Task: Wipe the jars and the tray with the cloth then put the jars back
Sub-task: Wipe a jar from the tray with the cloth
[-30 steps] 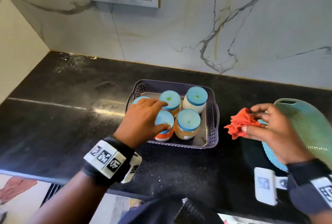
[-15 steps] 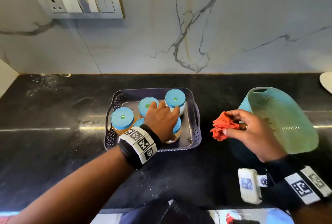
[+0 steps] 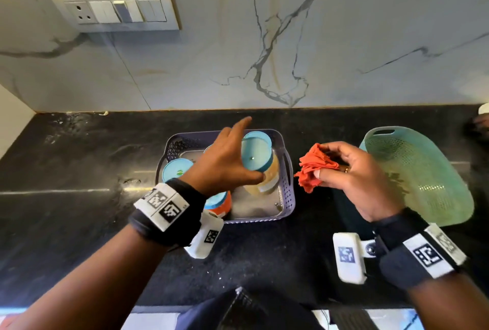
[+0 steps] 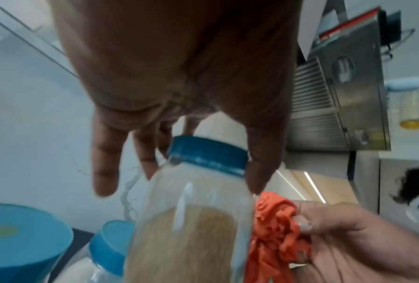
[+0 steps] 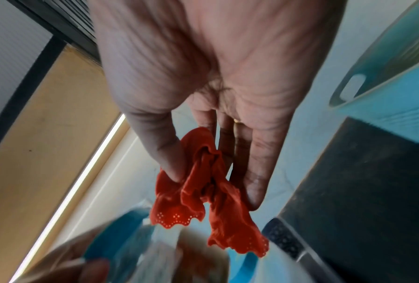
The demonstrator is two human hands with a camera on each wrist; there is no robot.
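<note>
The left hand [image 3: 225, 163] grips a blue-lidded jar [image 3: 260, 163] of tan grains just under its lid, thumb and fingers curled round it – lifted, it seems, above the purple perforated tray [image 3: 287, 192]. The right hand [image 3: 354, 171] pinches a bunched orange cloth [image 3: 313, 168] just beside that jar. Other blue-lidded jars [image 3: 177, 171] stand in the tray on the black worktop [image 3: 79, 171] – a green colander [image 3: 423, 171] lies at right.

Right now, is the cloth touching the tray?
No, the right hand holds the orange cloth bunched in the air beside the tray.
</note>
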